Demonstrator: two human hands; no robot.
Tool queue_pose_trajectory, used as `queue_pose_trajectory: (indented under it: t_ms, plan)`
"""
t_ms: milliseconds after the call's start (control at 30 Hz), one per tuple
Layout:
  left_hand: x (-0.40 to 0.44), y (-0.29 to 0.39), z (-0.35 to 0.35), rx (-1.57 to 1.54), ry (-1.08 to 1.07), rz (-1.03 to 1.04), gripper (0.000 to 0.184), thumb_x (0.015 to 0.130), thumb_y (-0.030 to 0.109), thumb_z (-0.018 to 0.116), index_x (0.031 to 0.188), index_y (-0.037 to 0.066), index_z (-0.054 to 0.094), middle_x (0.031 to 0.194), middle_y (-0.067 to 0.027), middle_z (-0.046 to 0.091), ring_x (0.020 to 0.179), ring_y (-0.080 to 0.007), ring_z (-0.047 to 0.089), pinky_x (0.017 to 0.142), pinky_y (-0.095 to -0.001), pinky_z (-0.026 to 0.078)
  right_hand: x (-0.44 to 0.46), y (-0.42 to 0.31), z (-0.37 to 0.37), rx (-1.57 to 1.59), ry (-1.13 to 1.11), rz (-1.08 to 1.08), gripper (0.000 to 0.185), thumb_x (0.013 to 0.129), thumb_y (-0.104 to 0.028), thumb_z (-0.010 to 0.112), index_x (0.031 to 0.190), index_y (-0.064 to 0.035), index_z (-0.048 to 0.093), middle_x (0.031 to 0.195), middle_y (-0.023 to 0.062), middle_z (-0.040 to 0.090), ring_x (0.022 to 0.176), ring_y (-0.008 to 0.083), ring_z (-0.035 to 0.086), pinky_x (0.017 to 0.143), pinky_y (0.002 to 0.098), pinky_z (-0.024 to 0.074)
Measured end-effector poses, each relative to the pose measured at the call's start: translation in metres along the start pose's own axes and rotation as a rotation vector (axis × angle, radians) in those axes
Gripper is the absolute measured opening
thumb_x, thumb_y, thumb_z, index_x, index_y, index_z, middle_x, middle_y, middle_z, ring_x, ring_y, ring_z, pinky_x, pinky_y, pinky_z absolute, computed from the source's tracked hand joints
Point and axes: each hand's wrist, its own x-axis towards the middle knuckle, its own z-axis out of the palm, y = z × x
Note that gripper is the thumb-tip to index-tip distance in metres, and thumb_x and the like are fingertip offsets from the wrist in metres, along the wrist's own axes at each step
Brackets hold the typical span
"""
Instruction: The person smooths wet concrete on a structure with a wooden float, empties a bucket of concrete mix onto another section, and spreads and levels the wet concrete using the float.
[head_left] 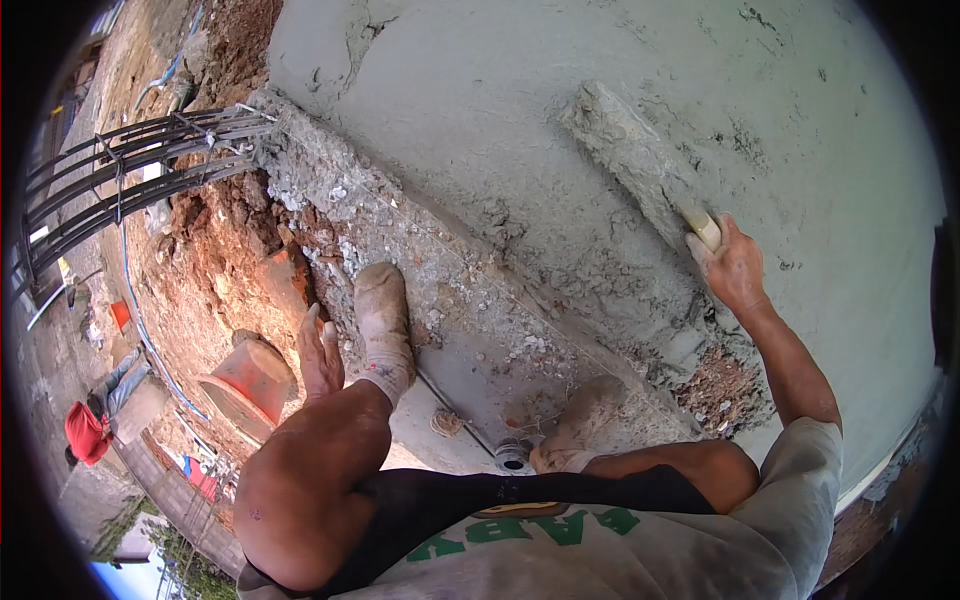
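Note:
My right hand (732, 262) is closed round the pale handle of a long trowel (640, 160) coated in wet cement. The tool lies against the grey mortar surface (480, 90), where a rough patch shows below its edge. My left hand (320, 355) is beside my left knee with its fingers stretched out, holding nothing. Near it is my sock-covered left foot (382, 310) on the rough concrete ledge (440, 240).
Bent steel rebar (140, 165) juts from the ledge's left end. A reddish bucket (250, 388) stands on the soil at left. A pipe end (513, 455) lies between my feet. Another person in a red top (88, 432) is at far left.

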Motion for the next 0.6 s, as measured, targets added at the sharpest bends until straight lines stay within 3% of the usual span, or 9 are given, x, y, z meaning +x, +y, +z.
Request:
queue_pose_trajectory:
  t_ms: [100,167,233,267,333,367,500,567,600]
  plan:
    - [0.019,0.003,0.0,0.024,-0.002,0.03,0.048,0.102,0.031,0.038,0.139,0.001,0.037,0.135,-0.0228,0.044,0.124,-0.0379,0.043,0.105,-0.0422,0.033,0.037,-0.057,0.044,0.318,0.129,-0.143,0.046,0.081,-0.031,0.073,0.104,0.0025,0.051,0.073,0.0174,0.063,0.063,0.0317,0.064,0.06,0.0415,0.0499]
    - [0.028,0.003,0.001,0.015,0.002,0.067,0.048,0.102,0.032,0.038,0.139,0.001,0.037,0.135,-0.0228,0.044,0.124,-0.0381,0.043,0.105,-0.0422,0.032,0.063,-0.125,0.038,0.762,-0.194,0.115,0.04,0.082,-0.024,0.071,0.102,0.0037,0.051,0.069,0.013,0.06,0.056,0.0211,0.061,0.054,0.0368,0.0491]
    - [0.034,0.001,0.001,0.014,0.019,0.105,0.049,0.102,0.032,0.038,0.14,0.001,0.037,0.136,-0.0228,0.044,0.124,-0.0383,0.042,0.106,-0.0422,0.032,0.09,-0.165,0.059,0.9,-0.198,0.116,0.032,0.083,-0.018,0.069,0.099,0.0035,0.051,0.072,0.0112,0.058,0.053,0.0147,0.058,0.05,0.0326,0.048]
    - [0.037,-0.002,0.001,0.02,0.03,0.118,0.049,0.102,0.032,0.038,0.14,0.001,0.037,0.136,-0.0228,0.044,0.125,-0.0384,0.042,0.106,-0.042,0.032,0.101,-0.181,0.06,0.894,-0.203,0.111,0.033,0.082,-0.018,0.069,0.099,0.0036,0.051,0.073,0.0125,0.059,0.054,0.0175,0.058,0.052,0.0337,0.0485]
    - [0.041,-0.018,0.0,-0.023,0.044,0.103,0.051,0.102,0.033,0.038,0.14,-0.001,0.036,0.136,-0.0223,0.043,0.126,-0.0358,0.042,0.107,-0.0411,0.032,0.11,-0.2,0.063,0.869,-0.226,0.121,0.034,0.081,-0.019,0.069,0.099,0.0039,0.051,0.075,0.0151,0.06,0.055,0.023,0.059,0.056,0.0361,0.0496]
    - [0.043,-0.026,0.0,-0.046,0.051,0.095,0.052,0.102,0.033,0.038,0.141,-0.001,0.035,0.136,-0.0221,0.043,0.127,-0.0345,0.042,0.107,-0.0406,0.032,0.112,-0.194,0.065,0.759,-0.167,0.015,0.036,0.08,-0.02,0.07,0.1,0.0036,0.051,0.077,0.0163,0.061,0.058,0.0268,0.06,0.058,0.0375,0.0497]
    - [0.041,-0.059,-0.01,-0.267,-0.008,-0.098,0.057,0.102,0.038,0.039,0.14,-0.004,0.035,0.136,-0.0217,0.043,0.13,-0.0306,0.041,0.108,-0.0384,0.031,0.078,-0.126,0.012,0.258,-0.145,-0.218,0.041,0.075,-0.023,0.072,0.102,0.0004,0.052,0.085,0.0213,0.062,0.075,0.0427,0.061,0.07,0.0446,0.0489]
    - [0.047,-0.072,-0.012,-0.28,0.008,-0.123,0.061,0.101,0.043,0.036,0.141,-0.004,0.034,0.139,-0.0222,0.041,0.131,-0.0312,0.039,0.109,-0.0385,0.03,0.022,-0.064,-0.016,0.017,-0.044,-0.257,0.045,0.073,-0.02,0.07,0.11,-0.0046,0.048,0.083,0.0212,0.062,0.076,0.043,0.062,0.067,0.0489,0.0485]
    - [0.05,-0.076,-0.013,-0.236,0.044,-0.097,0.063,0.101,0.045,0.035,0.141,-0.004,0.034,0.141,-0.0224,0.04,0.132,-0.0313,0.039,0.109,-0.0387,0.03,-0.011,-0.033,-0.033,-0.132,-0.101,-0.187,0.041,0.073,-0.016,0.067,0.108,-0.0059,0.047,0.08,0.0204,0.062,0.075,0.0413,0.063,0.064,0.0493,0.0493]
